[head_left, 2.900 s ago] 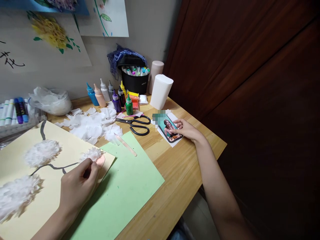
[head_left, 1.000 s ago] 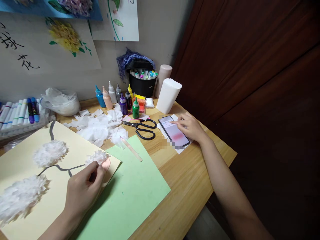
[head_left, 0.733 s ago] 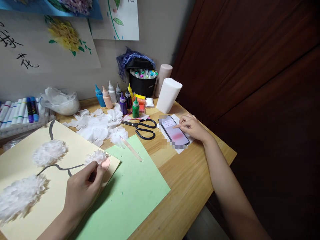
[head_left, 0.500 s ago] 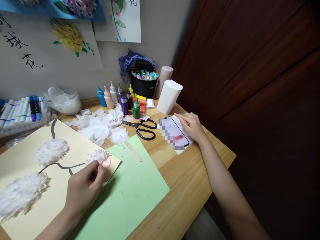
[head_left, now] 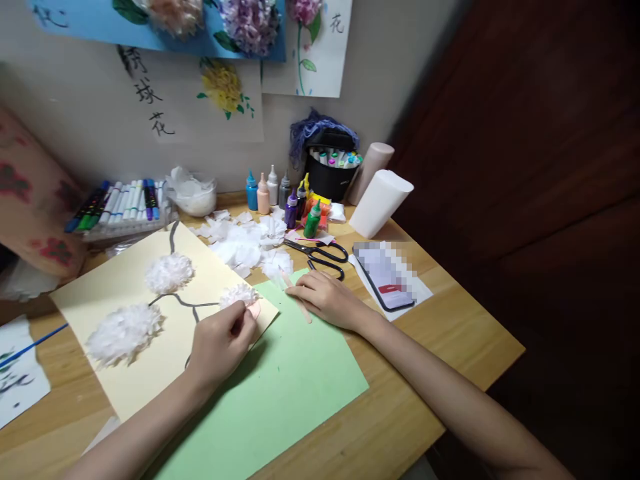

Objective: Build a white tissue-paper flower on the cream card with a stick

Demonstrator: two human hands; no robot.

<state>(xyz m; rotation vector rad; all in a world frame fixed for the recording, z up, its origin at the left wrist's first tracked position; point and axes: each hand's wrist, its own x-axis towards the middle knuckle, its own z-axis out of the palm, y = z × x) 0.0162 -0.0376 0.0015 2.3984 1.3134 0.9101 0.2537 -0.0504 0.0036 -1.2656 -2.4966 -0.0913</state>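
Note:
My left hand (head_left: pixel 223 343) is closed over the right corner of the cream sheet (head_left: pixel 135 393), beside a small white paper flower (head_left: pixel 239 295) and a pink patch; what its fingers hold, if anything, is hidden. My right hand (head_left: pixel 325 300) lies over a wooden stick (head_left: pixel 306 315) on the green sheet (head_left: pixel 295 373), its fingertips by the stick's upper part; I cannot make out whether it grips it. Two more white flowers (head_left: pixel 125 333) and grey painted branches are on the cream sheet. White paper scraps (head_left: pixel 240 243) are heaped behind.
Black scissors (head_left: pixel 323 257) lie right of the scraps. A phone (head_left: pixel 383 277) rests on white paper at the right. Paint bottles (head_left: pixel 291 210), a black marker case (head_left: pixel 330 173) and a white container (head_left: pixel 381 203) stand at the back. Markers (head_left: pixel 125 203) sit at the back left.
My right hand has moved left from beside the phone to the stick on the green sheet. The view has swung left. My left hand stays by the small flower.

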